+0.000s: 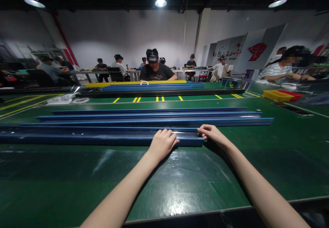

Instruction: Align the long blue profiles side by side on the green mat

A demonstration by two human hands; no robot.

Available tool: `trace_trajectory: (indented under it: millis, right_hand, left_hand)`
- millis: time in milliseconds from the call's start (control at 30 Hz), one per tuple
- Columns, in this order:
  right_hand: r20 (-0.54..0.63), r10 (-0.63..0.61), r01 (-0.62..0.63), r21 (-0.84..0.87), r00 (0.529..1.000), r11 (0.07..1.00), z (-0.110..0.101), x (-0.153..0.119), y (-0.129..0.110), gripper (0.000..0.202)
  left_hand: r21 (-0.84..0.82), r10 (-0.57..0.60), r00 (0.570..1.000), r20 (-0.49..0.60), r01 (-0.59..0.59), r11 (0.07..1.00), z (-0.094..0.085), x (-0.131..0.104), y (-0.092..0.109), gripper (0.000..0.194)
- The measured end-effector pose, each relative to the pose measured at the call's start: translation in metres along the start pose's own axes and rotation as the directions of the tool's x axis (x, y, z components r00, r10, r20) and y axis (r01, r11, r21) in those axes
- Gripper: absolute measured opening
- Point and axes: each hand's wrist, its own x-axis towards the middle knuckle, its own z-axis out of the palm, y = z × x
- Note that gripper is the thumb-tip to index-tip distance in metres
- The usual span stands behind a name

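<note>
A long blue channel strip lies in front of me across the green table, its trough facing up and its left part running out of view. My left hand is over its near wall, fingers bent into the trough and thumb pointing right. At the strip's right end is my right hand, with fingers curled and fingertips pressed together close to the end. Whatever those fingertips may hold is hidden. Just beyond lie several more blue channel strips, roughly parallel to the first.
Farther back on the green table lie a black strip and a yellow strip. A yellow bin and a red bin stand at right, near a dark flat device. A person sits opposite; others work around.
</note>
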Motion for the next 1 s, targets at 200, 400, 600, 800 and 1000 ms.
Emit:
trace_trajectory:
  millis: [200, 400, 600, 800, 1000]
  right_hand:
    - [0.037, -0.048, 0.049, -0.038, 0.998, 0.998, -0.0023, 0.0029, 0.0065, 0.036]
    - [0.064, -0.046, 0.053, -0.106, 0.997, 0.993, -0.0035, 0.0037, 0.0092, 0.033]
    - [0.052, -0.042, 0.049, -0.139, 0.998, 0.989, -0.0013, 0.003, 0.0085, 0.029]
    - [0.042, -0.033, 0.04, -0.183, 0.999, 0.982, -0.0008, 0.0031, 0.0084, 0.029]
    - [0.033, -0.032, 0.039, -0.223, 0.999, 0.974, -0.0015, 0.0036, 0.0105, 0.031]
  left_hand:
    - [0.002, 0.004, 0.999, 0.038, -0.004, 1.0, 0.0026, -0.0001, 0.0001, 0.021]
    - [0.002, 0.01, 1.0, 0.029, -0.011, 1.0, 0.003, -0.001, 0.0005, 0.021]
    - [-0.007, 0.003, 1.0, 0.031, -0.003, 1.0, 0.0041, -0.0017, 0.0005, 0.023]
    - [-0.016, 0.0, 0.999, 0.044, 0.0, 1.0, 0.0047, -0.0012, 0.0003, 0.025]
    - [-0.02, -0.005, 0.998, 0.061, 0.007, 1.0, 0.0052, -0.0006, 0.0, 0.027]
